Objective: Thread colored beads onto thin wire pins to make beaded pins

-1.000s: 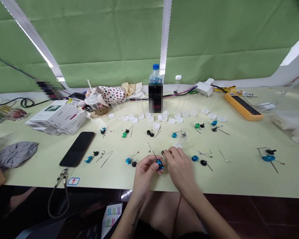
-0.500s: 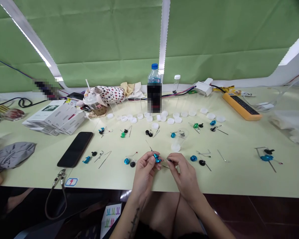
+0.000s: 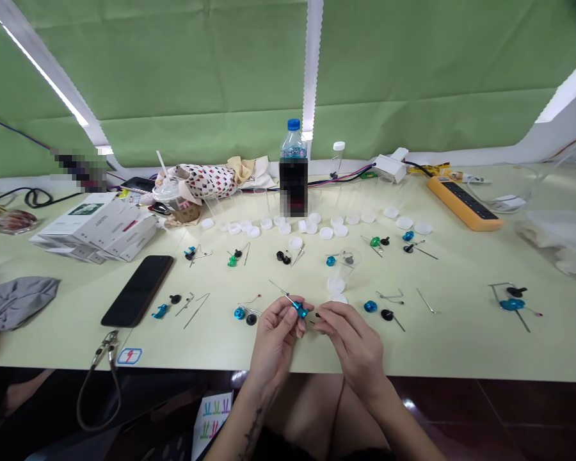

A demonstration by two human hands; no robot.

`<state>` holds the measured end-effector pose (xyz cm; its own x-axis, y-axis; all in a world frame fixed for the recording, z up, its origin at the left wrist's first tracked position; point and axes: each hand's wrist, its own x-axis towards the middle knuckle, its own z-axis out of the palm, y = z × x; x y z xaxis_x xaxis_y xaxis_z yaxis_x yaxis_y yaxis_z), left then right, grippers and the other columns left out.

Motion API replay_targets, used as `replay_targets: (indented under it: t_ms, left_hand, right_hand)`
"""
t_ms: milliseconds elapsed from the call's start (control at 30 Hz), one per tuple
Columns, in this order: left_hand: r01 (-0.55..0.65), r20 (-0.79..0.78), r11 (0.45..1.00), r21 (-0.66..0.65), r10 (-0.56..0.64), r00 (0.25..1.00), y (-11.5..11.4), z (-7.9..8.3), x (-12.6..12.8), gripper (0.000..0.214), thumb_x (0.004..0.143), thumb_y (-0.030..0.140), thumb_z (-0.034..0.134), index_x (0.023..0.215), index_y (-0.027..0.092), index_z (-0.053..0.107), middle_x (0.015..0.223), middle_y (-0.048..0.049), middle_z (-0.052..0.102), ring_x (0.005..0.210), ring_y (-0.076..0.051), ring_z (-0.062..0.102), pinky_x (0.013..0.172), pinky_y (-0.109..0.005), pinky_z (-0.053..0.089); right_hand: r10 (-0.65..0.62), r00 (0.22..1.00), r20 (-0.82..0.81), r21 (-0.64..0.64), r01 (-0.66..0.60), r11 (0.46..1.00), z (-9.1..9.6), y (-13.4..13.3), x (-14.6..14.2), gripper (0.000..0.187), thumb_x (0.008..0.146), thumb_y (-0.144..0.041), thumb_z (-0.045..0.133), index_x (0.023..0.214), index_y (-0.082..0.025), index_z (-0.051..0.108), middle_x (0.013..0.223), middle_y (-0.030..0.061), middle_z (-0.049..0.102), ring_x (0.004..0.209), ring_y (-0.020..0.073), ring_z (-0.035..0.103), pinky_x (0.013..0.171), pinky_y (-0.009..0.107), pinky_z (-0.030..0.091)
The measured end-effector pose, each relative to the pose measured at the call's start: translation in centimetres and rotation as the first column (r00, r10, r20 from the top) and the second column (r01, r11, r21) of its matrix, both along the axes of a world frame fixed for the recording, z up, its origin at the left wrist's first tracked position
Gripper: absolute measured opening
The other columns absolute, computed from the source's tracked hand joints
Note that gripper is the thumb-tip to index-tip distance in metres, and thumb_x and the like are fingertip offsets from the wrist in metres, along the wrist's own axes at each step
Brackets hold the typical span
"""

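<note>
Just above the table's front edge, my left hand (image 3: pixel 281 323) pinches a small shiny blue metal part (image 3: pixel 298 310). A thin metal rod (image 3: pixel 279 288) sticks out of that part toward the upper left. My right hand (image 3: pixel 352 333) is closed close beside it, thumb and fingertips pressed on a small dark piece (image 3: pixel 318 315), mostly hidden by the fingers. A small gap separates the two pieces. Nearest the hands lie a blue round part (image 3: pixel 239 313) with a black disc (image 3: pixel 251 319) on the left, and another blue round part (image 3: pixel 370 307) on the right.
Several sets of coloured parts, black discs and bent wires lie across the table. White caps (image 3: pixel 326 233) and transparent tubes stand behind them, near a bottle (image 3: pixel 293 173). A phone (image 3: pixel 137 291), white boxes (image 3: pixel 96 224) and an orange power strip (image 3: pixel 463 203) flank the area.
My right hand has moved slightly left, bringing its dark piece nearer the blue part. The rod on the blue part now leans further left. The whole view has shifted a little.
</note>
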<state>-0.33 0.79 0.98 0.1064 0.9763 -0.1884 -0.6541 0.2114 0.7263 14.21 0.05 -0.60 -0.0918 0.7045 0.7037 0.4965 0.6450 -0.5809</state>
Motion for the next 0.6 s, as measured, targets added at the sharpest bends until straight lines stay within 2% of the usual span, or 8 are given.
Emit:
replay_targets:
  t_ms: [100,233,333,400,500,600]
  left_hand:
    - [-0.007,0.011,1.0,-0.018,0.007,1.0,0.01,0.07,0.0,0.017,0.081,0.02,0.073,0.096,0.011,0.071,0.084,-0.007,0.072,0.055,-0.003,0.053,0.056,-0.013,0.045]
    - [-0.006,0.018,1.0,-0.029,0.007,1.0,-0.01,0.11,-0.09,0.02,0.08,0.021,0.075,0.097,0.01,0.071,0.076,-0.0039,0.069,0.054,-0.004,0.053,0.054,-0.013,0.045]
    - [-0.015,0.025,0.999,-0.03,0.016,1.0,0.02,0.05,-0.08,0.021,0.079,0.022,0.075,0.096,0.01,0.071,0.078,-0.0041,0.069,0.055,-0.004,0.054,0.054,-0.013,0.045]
    - [-0.02,0.027,0.999,-0.028,0.021,0.999,0.04,-0.05,-0.04,0.02,0.079,0.024,0.076,0.093,0.011,0.071,0.075,-0.003,0.068,0.054,-0.004,0.054,0.054,-0.013,0.045]
    - [-0.028,0.027,0.999,-0.025,0.028,0.999,0.05,-0.23,0.0,0.018,0.079,0.025,0.076,0.09,0.012,0.07,0.069,-0.0011,0.065,0.053,-0.004,0.054,0.054,-0.013,0.045]
    - [-0.037,0.023,0.999,-0.024,0.037,0.999,0.03,-0.33,0.0,0.019,0.078,0.026,0.077,0.089,0.012,0.069,0.071,-0.0017,0.066,0.054,-0.004,0.055,0.054,-0.014,0.045]
  right_hand:
    - [0.039,0.999,-0.029,-0.034,-0.04,0.999,-0.19,-0.11,0.03,0.037,0.093,-0.007,0.051,0.123,-0.026,0.062,0.106,0.0067,0.062,0.092,0.0158,0.066,0.075,0.024,0.063]
    - [0.097,0.995,0.005,-0.068,-0.096,0.993,-0.34,-0.06,0.04,0.052,0.096,-0.004,0.042,0.141,-0.029,0.048,0.117,0.0098,0.057,0.104,0.0175,0.063,0.082,0.028,0.062]
    - [0.039,0.989,0.141,-0.012,-0.037,0.999,-0.35,-0.01,0.05,0.057,0.095,-0.001,0.037,0.147,-0.024,0.039,0.119,0.0124,0.059,0.109,0.0195,0.062,0.088,0.032,0.059]
    - [0.004,0.981,0.196,0.039,-0.011,0.999,-0.37,-0.05,0.03,0.057,0.095,-0.002,0.043,0.148,-0.022,0.037,0.119,0.0127,0.062,0.109,0.0201,0.063,0.091,0.032,0.058]
    - [-0.031,0.98,0.199,0.13,0.005,0.991,-0.48,-0.21,0.06,0.06,0.092,-0.005,0.056,0.147,-0.02,0.039,0.115,0.0118,0.066,0.107,0.02,0.065,0.091,0.032,0.058]
    - [-0.024,0.98,0.198,0.172,-0.011,0.985,-0.62,-0.39,0.22,0.054,0.092,-0.007,0.056,0.143,-0.021,0.044,0.115,0.0115,0.066,0.104,0.0198,0.067,0.089,0.031,0.059]
